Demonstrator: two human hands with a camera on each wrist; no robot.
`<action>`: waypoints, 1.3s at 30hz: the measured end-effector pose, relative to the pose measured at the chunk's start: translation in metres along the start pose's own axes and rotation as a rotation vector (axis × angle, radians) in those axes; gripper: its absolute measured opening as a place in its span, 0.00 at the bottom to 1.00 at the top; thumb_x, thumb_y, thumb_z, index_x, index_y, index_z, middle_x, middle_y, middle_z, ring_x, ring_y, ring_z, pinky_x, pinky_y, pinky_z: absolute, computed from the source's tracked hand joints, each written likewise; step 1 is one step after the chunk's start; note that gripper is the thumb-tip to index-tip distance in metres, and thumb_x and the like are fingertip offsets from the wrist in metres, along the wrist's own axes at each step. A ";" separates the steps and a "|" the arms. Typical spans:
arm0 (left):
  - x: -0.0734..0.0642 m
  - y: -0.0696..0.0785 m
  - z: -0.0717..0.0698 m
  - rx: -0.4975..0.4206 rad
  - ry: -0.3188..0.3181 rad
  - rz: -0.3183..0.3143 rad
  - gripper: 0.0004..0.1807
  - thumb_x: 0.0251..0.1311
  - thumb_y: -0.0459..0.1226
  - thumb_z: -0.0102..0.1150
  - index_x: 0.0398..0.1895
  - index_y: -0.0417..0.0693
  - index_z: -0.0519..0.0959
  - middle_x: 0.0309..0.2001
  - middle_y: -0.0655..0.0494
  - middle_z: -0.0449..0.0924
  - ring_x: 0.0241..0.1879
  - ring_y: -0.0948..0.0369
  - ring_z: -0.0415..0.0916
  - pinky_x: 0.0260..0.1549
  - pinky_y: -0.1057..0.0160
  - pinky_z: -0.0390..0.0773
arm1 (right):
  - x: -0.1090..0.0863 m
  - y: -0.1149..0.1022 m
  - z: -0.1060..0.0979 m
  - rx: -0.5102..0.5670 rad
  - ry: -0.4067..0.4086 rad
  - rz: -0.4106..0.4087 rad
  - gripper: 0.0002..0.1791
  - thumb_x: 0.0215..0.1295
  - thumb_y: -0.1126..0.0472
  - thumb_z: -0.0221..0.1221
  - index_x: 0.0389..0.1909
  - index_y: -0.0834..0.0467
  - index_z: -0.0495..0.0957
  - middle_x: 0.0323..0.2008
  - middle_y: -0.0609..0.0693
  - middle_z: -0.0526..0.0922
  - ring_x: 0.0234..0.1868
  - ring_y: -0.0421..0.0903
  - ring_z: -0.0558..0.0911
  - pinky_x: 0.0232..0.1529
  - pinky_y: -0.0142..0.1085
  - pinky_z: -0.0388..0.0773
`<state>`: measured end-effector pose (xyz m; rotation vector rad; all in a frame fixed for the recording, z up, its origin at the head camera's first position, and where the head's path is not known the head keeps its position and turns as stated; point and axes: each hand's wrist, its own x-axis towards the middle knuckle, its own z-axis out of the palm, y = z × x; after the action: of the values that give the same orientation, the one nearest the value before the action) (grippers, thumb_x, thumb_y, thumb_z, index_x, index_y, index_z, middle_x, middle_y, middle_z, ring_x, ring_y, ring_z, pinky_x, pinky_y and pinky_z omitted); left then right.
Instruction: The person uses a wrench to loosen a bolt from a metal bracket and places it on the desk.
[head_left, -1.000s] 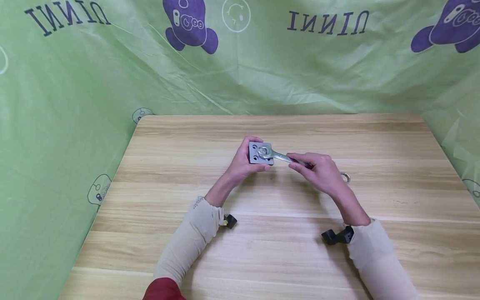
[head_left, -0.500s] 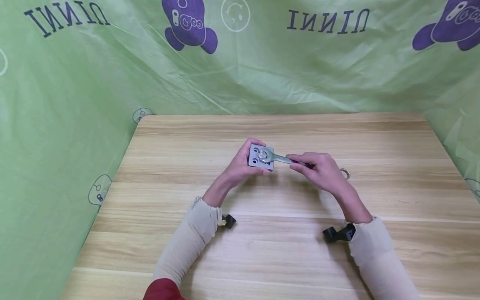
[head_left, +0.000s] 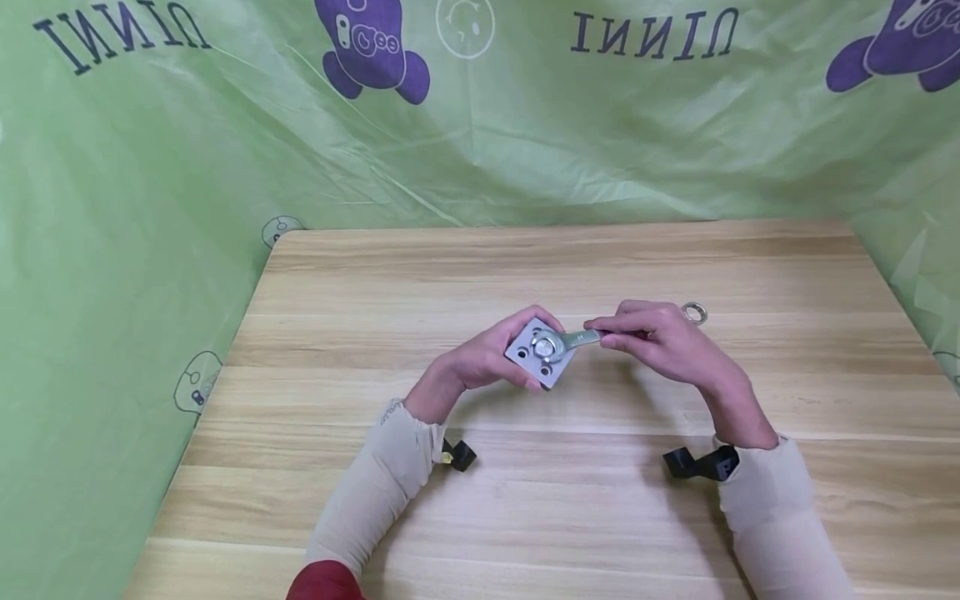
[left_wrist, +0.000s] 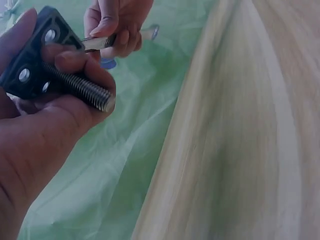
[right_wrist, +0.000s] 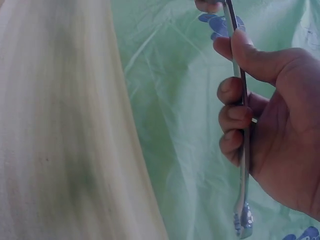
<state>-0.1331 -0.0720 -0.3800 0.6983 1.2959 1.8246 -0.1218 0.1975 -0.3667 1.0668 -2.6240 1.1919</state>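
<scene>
My left hand (head_left: pixel 495 350) grips a square grey metal plate (head_left: pixel 517 350) with several holes, held up over the table. A large bolt (head_left: pixel 545 347) runs through it. Its head faces the head camera, and its threaded shank (left_wrist: pixel 85 91) sticks out on the other side beside my curled fingers. The ring end of a wrench (head_left: pixel 573 339) sits round the bolt head. With thumb and fingers curled round the handle, my right hand (head_left: pixel 667 337) holds the wrench (right_wrist: pixel 243 165). Its far ring end shows beyond the knuckles. Part of the handle is hidden by the hand.
The wooden table (head_left: pixel 570 500) spreads under both forearms. Behind it and along its sides hangs a green printed cloth (head_left: pixel 600 142). A black wrist camera (head_left: pixel 463 456) sticks out from the left cuff, and another black wrist camera (head_left: pixel 681 463) from the right cuff.
The plate has moved right and toward the body and is now turned cornerwise. The wrench handle has swung upward on the right, and my right hand has shifted right with it.
</scene>
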 end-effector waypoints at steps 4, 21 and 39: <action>-0.001 -0.003 0.003 -0.094 -0.168 -0.044 0.34 0.37 0.15 0.54 0.51 0.47 0.64 0.44 0.55 0.75 0.39 0.62 0.77 0.37 0.67 0.81 | -0.001 -0.003 -0.005 0.051 -0.063 -0.052 0.15 0.57 0.71 0.64 0.45 0.58 0.85 0.24 0.40 0.77 0.25 0.30 0.68 0.26 0.24 0.67; -0.007 0.009 0.009 -0.082 -0.168 0.015 0.34 0.34 0.15 0.54 0.49 0.45 0.63 0.42 0.57 0.78 0.36 0.63 0.79 0.35 0.67 0.80 | -0.007 -0.001 -0.021 0.184 0.064 -0.075 0.17 0.50 0.80 0.63 0.42 0.65 0.84 0.23 0.44 0.79 0.21 0.34 0.68 0.21 0.27 0.65; 0.008 0.003 0.018 0.123 0.644 0.271 0.39 0.43 0.17 0.61 0.60 0.37 0.55 0.58 0.33 0.70 0.39 0.67 0.81 0.39 0.73 0.81 | 0.005 -0.014 0.006 0.021 0.201 0.217 0.12 0.59 0.65 0.65 0.45 0.59 0.85 0.27 0.52 0.85 0.19 0.34 0.67 0.19 0.26 0.64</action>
<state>-0.1245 -0.0571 -0.3710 0.3633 1.8031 2.3168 -0.1151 0.1838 -0.3603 0.6379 -2.6235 1.2936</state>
